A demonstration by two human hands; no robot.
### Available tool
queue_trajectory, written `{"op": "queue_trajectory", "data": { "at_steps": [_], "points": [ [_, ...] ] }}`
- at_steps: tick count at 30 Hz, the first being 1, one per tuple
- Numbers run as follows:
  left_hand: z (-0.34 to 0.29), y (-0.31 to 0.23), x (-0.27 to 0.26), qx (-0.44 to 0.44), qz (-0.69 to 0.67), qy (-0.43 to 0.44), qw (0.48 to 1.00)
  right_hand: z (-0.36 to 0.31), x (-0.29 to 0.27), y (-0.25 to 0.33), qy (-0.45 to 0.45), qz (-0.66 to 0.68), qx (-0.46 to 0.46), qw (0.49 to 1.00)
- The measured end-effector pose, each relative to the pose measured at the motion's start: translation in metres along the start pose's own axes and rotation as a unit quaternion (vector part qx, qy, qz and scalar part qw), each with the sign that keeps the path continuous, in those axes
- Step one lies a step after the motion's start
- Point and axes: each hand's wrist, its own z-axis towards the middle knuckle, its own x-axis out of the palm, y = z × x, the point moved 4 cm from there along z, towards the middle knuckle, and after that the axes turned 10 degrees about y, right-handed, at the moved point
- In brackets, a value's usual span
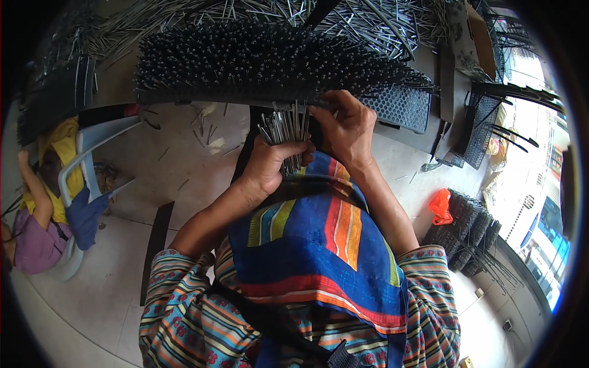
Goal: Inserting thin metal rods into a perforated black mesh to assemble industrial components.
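My left hand [268, 164] is wrapped round a bundle of thin metal rods [286, 126], their ends fanning upward above the thumb. Close to its right, my right hand [348, 126] has thumb and fingertips pressed together near the front edge of a dark rack. What they pinch, if anything, is too small to make out. Just beyond both hands, a dense field of upright dark rods [264, 61] fills most of the rack. At its right end a bare piece of perforated plate [402, 110] shows its round holes.
A large heap of loose metal rods [362, 24] lies behind the rack. An open cardboard box [475, 43] stands far right. Lower right are stacked dark bundles [463, 230] and an orange bag [440, 207]. At left, another person [43, 242] sits by a pale chair [89, 156].
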Motion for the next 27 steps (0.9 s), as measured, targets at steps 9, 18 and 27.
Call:
{"op": "queue_trajectory", "data": {
  "at_steps": [9, 18, 27],
  "points": [
    [-0.01, 0.013, 0.001, 0.175, 0.425, 0.153, 0.875, 0.003, -0.006, 0.027, -0.062, -0.198, -0.163, 0.964],
    [-0.017, 0.013, 0.012, 0.052, 0.037, 0.055, 0.996, 0.006, -0.009, 0.042, -0.109, -0.162, -0.227, 0.954],
    [-0.034, 0.018, 0.016, 0.038, 0.036, 0.027, 0.998, 0.005, -0.015, 0.045, -0.065, -0.128, -0.158, 0.977]
  ]
}}
